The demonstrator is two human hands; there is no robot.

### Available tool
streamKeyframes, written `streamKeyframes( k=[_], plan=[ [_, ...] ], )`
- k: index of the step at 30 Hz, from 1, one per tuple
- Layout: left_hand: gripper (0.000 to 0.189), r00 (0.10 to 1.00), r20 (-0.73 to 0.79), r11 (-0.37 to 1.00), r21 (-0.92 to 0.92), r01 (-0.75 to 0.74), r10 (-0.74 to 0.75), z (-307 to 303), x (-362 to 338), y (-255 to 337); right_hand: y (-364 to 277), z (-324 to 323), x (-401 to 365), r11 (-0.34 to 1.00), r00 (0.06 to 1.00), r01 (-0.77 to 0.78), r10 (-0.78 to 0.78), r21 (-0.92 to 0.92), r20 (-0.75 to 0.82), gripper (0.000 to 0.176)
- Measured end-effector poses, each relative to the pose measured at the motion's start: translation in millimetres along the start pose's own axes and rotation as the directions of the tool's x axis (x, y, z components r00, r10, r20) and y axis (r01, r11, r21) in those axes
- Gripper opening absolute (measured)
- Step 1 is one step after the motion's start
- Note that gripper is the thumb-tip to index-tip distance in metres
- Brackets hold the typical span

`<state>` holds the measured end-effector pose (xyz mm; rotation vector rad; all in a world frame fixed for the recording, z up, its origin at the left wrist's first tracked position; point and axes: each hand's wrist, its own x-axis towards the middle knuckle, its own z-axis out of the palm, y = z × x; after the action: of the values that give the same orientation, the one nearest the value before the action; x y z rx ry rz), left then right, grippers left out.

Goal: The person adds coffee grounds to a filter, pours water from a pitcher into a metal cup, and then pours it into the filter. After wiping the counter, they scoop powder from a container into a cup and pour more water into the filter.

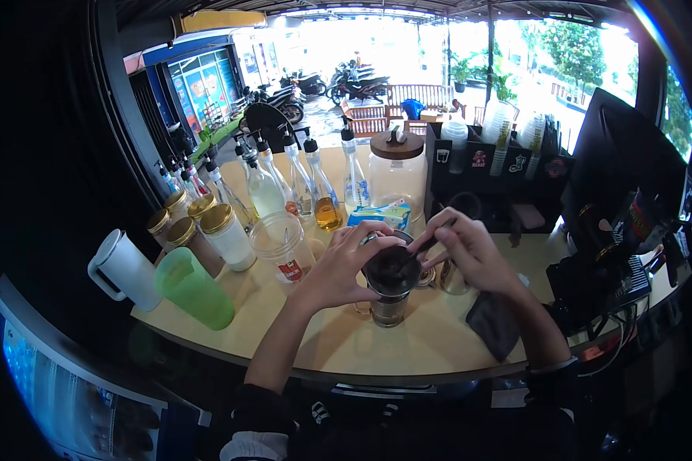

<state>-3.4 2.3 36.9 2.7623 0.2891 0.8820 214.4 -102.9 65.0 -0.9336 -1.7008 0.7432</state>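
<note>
Head-worn view, forward and down, edges seemingly warped

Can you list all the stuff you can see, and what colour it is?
Counter: one, pale yellow, in front
Pitcher: one, white, left end
Tumbler: one, green, beside pitcher
Jars: several, gold lids, behind tumbler
Pump bottles: many, mostly clear, black pumps, back left
Tub: one, clear, red label, left of hands
Big jar: one, clear, brown lid, back middle
Packet: one, blue-green, before big jar
Cup rack: one, black, back right
Cloth: one, dark, right
Motorbikes: several, dark, outside
Container: one, see-through, dark inside, in left hand
Thin tool: one, dark, in right hand
Left hand, right hand: two, bare, middle
</note>
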Motion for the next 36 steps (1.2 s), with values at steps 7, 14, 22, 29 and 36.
streamKeyframes(
  k=[7,14,22,29,36],
  plan=[
    [0.079,1.000,0.000,1.000,-0.001,-0.014,0.014,-0.6,-0.2,0.4,-5.2,-3.6,0.1,1.000,1.000,-0.018,0.018,0.015,0.006,0.021],
    [0.079,1.000,0.015,1.000,0.006,-0.002,0.001,-3.3,-0.8,3.7,-5.2,-2.6,1.0,1.000,1.000,-0.010,0.010,-0.009,-0.004,0.020],
    [0.080,1.000,0.005,1.000,0.008,0.007,-0.007,-1.6,-3.8,5.4,-6.0,4.4,-5.1,1.000,0.997,0.013,-0.012,-0.013,0.082,0.022],
    [0.082,1.000,-0.015,1.000,0.012,0.013,-0.012,-1.0,-4.8,5.5,-5.8,3.3,-8.1,1.000,0.998,0.007,-0.007,-0.004,0.065,0.022],
    [0.082,1.000,-0.010,1.000,0.028,0.001,-0.001,-1.2,-4.2,6.6,-3.9,-3.0,-9.4,0.998,0.995,0.038,-0.033,-0.058,0.089,0.022]
  ],
)
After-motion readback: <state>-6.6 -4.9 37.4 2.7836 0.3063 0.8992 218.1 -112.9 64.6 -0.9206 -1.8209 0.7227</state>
